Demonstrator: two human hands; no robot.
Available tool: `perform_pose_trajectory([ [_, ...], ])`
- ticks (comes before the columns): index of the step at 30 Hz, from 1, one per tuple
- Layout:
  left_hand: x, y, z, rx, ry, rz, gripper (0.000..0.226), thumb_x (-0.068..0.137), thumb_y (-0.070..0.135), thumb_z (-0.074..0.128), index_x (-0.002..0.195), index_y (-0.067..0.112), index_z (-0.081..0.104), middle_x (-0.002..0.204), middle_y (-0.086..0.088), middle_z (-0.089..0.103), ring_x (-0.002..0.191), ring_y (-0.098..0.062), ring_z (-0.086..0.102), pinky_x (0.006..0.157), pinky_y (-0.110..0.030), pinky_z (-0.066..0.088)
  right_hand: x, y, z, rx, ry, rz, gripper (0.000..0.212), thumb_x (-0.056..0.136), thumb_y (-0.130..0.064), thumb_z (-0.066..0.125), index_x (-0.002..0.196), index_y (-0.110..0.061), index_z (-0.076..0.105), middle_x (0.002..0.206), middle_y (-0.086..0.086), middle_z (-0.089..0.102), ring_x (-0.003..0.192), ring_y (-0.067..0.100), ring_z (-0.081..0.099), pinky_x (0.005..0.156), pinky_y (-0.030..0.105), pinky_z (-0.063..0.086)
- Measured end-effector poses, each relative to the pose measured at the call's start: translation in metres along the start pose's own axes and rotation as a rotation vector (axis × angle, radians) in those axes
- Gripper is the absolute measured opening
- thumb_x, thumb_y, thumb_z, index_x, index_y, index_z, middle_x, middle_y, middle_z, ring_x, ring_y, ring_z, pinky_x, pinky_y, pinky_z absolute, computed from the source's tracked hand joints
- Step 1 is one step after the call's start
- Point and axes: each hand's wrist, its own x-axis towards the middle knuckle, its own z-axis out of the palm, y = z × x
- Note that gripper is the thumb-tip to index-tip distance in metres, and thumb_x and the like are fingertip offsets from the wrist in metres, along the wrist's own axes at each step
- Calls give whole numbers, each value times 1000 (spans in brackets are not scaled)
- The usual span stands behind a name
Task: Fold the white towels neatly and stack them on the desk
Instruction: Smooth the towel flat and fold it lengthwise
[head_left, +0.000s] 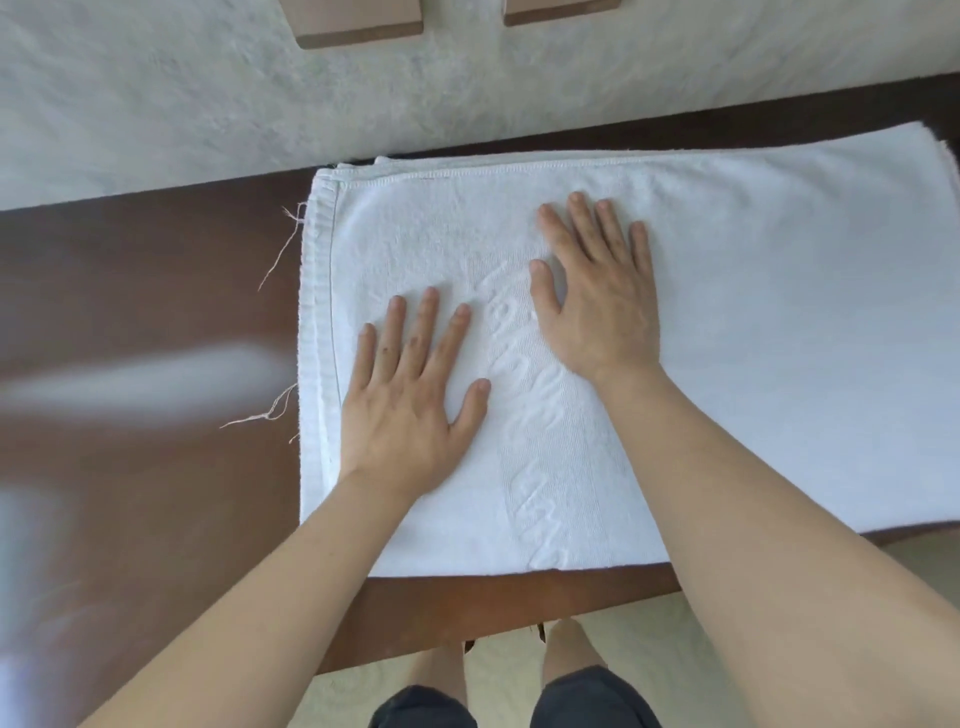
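While the towel (727, 322) lies folded flat on the brown bench (156, 291), both grips rest on it with fingers straight and spread, holding nothing. Left grip (410, 405) lies near its stitched left edge; right grip (597, 291) lies just beside, further from the person. Loose threads (280, 249) trail left of the left grip.

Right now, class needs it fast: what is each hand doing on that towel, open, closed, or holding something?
Left hand: open, fingers spread, flat on the white towel.
Right hand: open, fingers spread, flat on the same towel. Neither grips anything.
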Motion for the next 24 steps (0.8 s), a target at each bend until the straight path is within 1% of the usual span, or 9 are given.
perform_pose_trajectory([
  [3, -15, -21, -2, -14, 4, -97, 69, 99, 62, 22, 160, 34, 2, 169, 5, -4, 155, -22, -6, 126, -45, -1, -1, -1, -1, -4, 4, 5, 58, 104, -48, 23, 158, -27, 28, 167, 3, 19, 155, 23, 11, 126, 48, 7],
  [6, -24, -10, -2, -45, 27, -190, 70, 100, 59, 17, 161, 28, 4, 169, -1, -2, 155, -27, -10, 125, -48, -3, -2, -2, -2, -3, -3, 20, 60, 104, -48, 22, 159, -23, 27, 167, 5, 20, 155, 23, 12, 126, 47, 6],
  [7, -26, 1, -1, -81, 34, -178, 70, 100, 57, 18, 161, 25, 6, 169, -3, -1, 154, -27, -10, 125, -48, -4, -3, -3, -2, 4, 2, 32, 61, 104, -47, 22, 159, -21, 28, 166, 7, 21, 155, 23, 14, 126, 46, 7],
  [9, -32, 27, 4, -127, 25, -95, 71, 100, 59, 22, 161, 26, 7, 169, -3, -1, 154, -27, -11, 125, -49, -3, -5, -5, -3, 6, 44, 61, 61, 104, -45, 22, 157, -17, 32, 164, 10, 28, 153, 26, 21, 126, 46, 10],
  [11, -37, 40, 9, -68, 11, -51, 73, 99, 63, 23, 161, 30, 3, 169, -3, -4, 154, -27, -12, 124, -51, -3, -13, -8, -7, -10, 46, 74, 62, 104, -46, 20, 157, -17, 32, 164, 11, 29, 153, 28, 22, 125, 48, 11],
  [15, -34, 37, 12, -9, 9, -62, 75, 98, 67, 21, 160, 32, -1, 169, -3, -8, 154, -27, -13, 124, -51, -4, -59, -16, -13, -11, -29, 144, 62, 104, -52, 23, 159, -22, 26, 168, 9, 16, 155, 30, 10, 124, 52, 5],
  [17, -37, 37, 13, -15, 18, -57, 75, 98, 68, 21, 160, 33, -1, 169, -2, -7, 154, -26, -12, 124, -51, -3, -93, -19, -11, -20, -77, 193, 65, 104, -54, 21, 161, -23, 16, 169, 9, 8, 156, 30, 3, 124, 54, 1],
  [19, -41, 36, 13, -21, 24, -80, 75, 97, 69, 21, 160, 36, -1, 169, 1, -6, 155, -23, -10, 124, -51, -2, -119, -26, -6, -43, -94, 199, 68, 103, -57, 20, 162, -24, 9, 169, 8, 3, 156, 30, -2, 124, 55, -1],
  [24, -59, 24, 11, -28, 13, -161, 75, 94, 74, 19, 158, 42, -3, 168, 6, -8, 154, -18, -12, 124, -53, -1, -138, -44, 2, -40, -96, 183, 71, 102, -58, 22, 162, -22, 8, 169, 8, 2, 156, 32, -4, 123, 57, 0],
])
